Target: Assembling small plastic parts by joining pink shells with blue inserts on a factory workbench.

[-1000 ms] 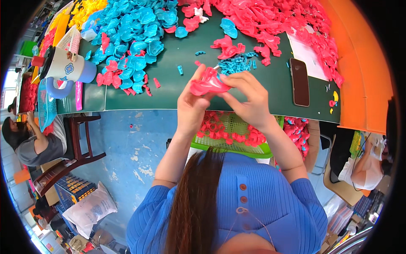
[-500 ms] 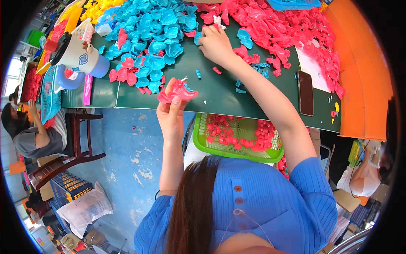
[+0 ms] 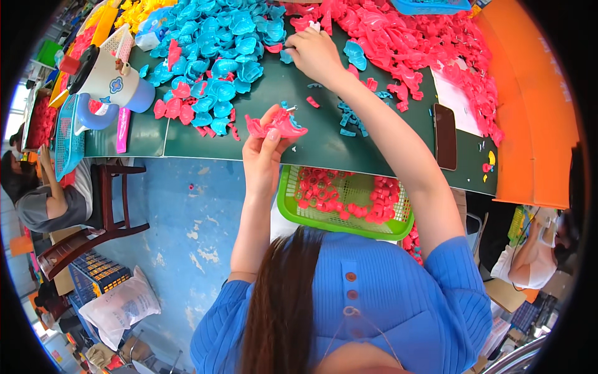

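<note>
Dark green tabletop (image 3: 324,140). Heaps of turquoise-blue plastic shell pieces (image 3: 227,56) beside heaps of hot-pink plastic pieces (image 3: 411,43); yellow plastic pieces (image 3: 146,7) at far corner. Pink plastic moulded piece (image 3: 276,124) with a blue speck. Lime-green mesh basket (image 3: 349,206) holding pink rings. White jug with blue base and red lid (image 3: 106,78). Black phone (image 3: 444,136). Orange side panel (image 3: 536,106). Ribbed blue knit top (image 3: 386,293), brown buttons.

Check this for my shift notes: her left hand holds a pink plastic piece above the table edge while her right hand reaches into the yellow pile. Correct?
Not quite. In the head view the right hand reaches where the blue pile meets the pink pile, not the yellow pile. The left hand does hold a pink plastic piece above the table edge.
</note>
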Available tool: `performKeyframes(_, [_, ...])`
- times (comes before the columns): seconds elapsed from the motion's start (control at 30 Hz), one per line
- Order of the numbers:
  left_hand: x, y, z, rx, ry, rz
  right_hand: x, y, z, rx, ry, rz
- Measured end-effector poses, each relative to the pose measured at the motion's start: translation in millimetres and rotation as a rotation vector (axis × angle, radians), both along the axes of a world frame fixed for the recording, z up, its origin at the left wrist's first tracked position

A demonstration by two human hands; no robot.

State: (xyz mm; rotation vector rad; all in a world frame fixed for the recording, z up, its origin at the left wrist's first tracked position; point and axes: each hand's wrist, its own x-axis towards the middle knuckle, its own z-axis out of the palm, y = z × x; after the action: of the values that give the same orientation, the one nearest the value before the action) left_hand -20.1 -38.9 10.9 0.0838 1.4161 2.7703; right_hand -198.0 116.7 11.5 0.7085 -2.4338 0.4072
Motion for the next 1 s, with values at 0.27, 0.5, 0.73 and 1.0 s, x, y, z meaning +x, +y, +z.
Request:
performKeyframes(0.27, [8, -13, -11, -0.07, -0.029, 0.052, -1, -5, -13, 0.064, -0.152, -0.108])
performKeyframes(0.5, [8, 7, 0, 0.03, -0.056, -0.06, 93, 30, 52, -0.589, -0.376, 0.096])
performKeyframes(0.73, [10, 47, 14, 0.08, -0.114, -0.291, 166, 55, 75, -0.67, -0.266, 0.05])
performKeyframes(1.0, [13, 65, 10, 0.104, -0.14, -0.365, 184, 71, 70, -0.515, -0.056, 0.05])
